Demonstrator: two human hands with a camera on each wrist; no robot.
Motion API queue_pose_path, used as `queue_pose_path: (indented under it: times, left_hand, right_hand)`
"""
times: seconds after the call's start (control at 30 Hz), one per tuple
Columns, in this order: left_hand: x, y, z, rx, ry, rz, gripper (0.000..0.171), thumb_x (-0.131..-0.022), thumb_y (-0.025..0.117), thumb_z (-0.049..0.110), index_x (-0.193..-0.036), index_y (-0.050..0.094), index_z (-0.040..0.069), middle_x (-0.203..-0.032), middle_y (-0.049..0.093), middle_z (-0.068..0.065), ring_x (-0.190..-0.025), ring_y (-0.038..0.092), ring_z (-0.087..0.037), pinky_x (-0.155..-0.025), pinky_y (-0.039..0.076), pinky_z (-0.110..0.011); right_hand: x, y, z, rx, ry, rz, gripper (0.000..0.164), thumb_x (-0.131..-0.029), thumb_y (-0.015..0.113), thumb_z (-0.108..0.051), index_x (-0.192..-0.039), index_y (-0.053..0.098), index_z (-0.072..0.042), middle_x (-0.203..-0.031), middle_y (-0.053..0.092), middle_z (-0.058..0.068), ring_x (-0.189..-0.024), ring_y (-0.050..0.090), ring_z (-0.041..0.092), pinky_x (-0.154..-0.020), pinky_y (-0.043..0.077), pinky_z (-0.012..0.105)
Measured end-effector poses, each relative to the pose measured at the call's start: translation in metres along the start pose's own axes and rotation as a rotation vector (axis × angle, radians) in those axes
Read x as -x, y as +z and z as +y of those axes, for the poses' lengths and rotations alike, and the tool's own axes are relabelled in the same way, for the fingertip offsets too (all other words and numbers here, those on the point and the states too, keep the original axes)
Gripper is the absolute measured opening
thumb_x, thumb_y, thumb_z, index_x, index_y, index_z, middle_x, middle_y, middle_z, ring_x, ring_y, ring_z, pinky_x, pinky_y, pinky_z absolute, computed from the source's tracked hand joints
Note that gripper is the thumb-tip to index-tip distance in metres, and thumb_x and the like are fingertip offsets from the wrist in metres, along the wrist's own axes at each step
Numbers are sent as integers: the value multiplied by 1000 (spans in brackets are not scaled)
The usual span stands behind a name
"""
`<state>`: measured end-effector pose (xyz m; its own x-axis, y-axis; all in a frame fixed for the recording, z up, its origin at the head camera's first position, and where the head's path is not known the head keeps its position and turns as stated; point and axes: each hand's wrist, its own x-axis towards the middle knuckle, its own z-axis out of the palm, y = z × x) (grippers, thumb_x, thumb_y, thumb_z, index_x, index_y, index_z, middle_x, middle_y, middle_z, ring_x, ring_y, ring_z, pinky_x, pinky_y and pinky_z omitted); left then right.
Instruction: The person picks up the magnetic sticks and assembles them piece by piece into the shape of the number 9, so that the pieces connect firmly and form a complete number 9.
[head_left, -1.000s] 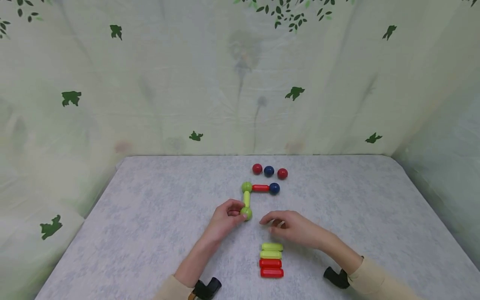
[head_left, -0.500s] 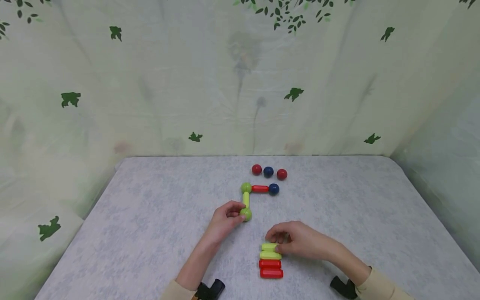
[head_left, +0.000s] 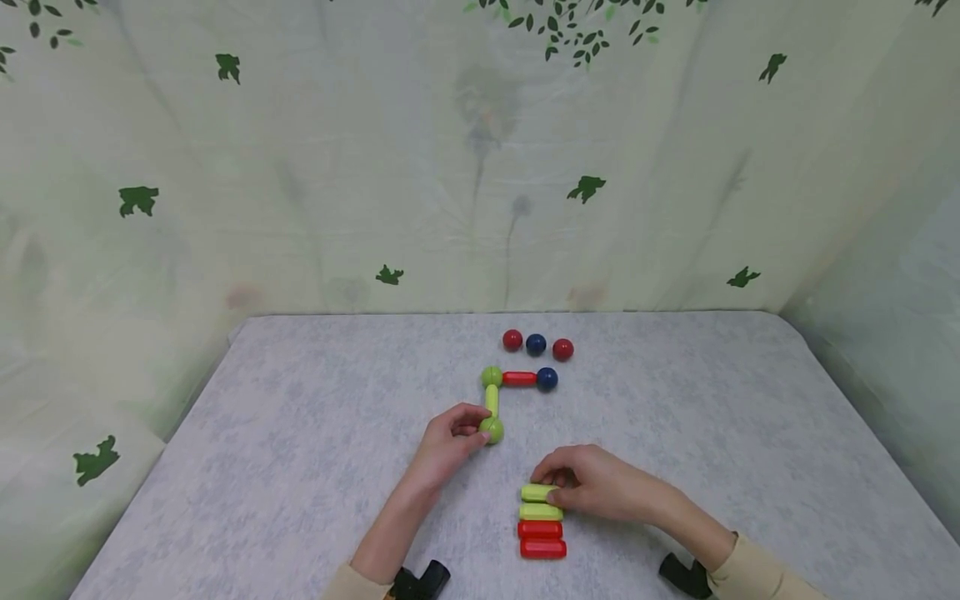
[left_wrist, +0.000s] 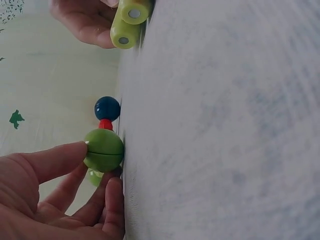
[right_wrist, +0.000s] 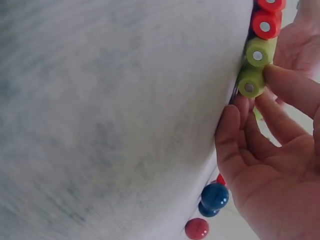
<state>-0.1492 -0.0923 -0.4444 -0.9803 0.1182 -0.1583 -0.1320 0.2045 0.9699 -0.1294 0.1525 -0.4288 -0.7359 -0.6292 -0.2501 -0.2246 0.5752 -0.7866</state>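
Observation:
My left hand [head_left: 446,443] pinches a green ball [head_left: 492,431] between thumb and fingers at the near end of a joined L-shape. From that ball a yellow-green magnetic rod [head_left: 492,402] runs back to another green ball [head_left: 492,377]. A red rod [head_left: 519,379] leads right from there to a blue ball [head_left: 547,379]. My right hand [head_left: 600,485] pinches the farthest yellow-green rod [right_wrist: 251,85] of a stacked row, thumb on one side and fingers on the other. Right beside it lies a second yellow-green rod [head_left: 540,512]. Round metal discs show in the rod ends.
Two red rods [head_left: 540,529] complete the row on the near side. At the back of the grey table [head_left: 337,375] sit a red ball [head_left: 512,340], a loose blue ball [head_left: 536,344] and another red ball [head_left: 562,349]. A patterned curtain [head_left: 315,167] hangs behind.
My right hand has moved toward me to the row of rods and taken hold of the farthest yellow-green one. My left hand keeps its pinch on the green ball.

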Motion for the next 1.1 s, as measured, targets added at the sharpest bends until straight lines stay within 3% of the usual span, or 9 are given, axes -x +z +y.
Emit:
queue_pose_path:
  times: [0.43, 0.73, 1.1]
  left_hand:
    - [-1, 1, 1, -24, -19, -3, 27, -88, 68, 1, -116, 68, 5, -106, 63, -9, -93, 54, -21, -77, 46, -31]
    - [4, 1, 3, -30, -26, 6, 29, -89, 68, 3, -117, 68, 6, -107, 62, -9, -94, 53, -20, -75, 45, -29]
    - [2, 1, 3, -29, -17, -2, 30, -89, 68, 3, -119, 67, 4, -109, 62, -10, -94, 53, -21, -75, 46, -31]
  right_hand:
    - [-5, -7, 1, -12, -1, 33, 23, -96, 62, -11, -117, 68, -17, -103, 63, -12, -93, 57, 13, -83, 49, 29]
    - [-16, -11, 3, 19, -60, 85, 20, -97, 60, -6, -114, 68, -13, -101, 63, -8, -91, 56, 16, -82, 49, 33]
    - [-36, -16, 4, 73, -75, 178, 21, -96, 57, 1, -110, 66, -12, -103, 63, -5, -95, 56, 15, -90, 48, 39]
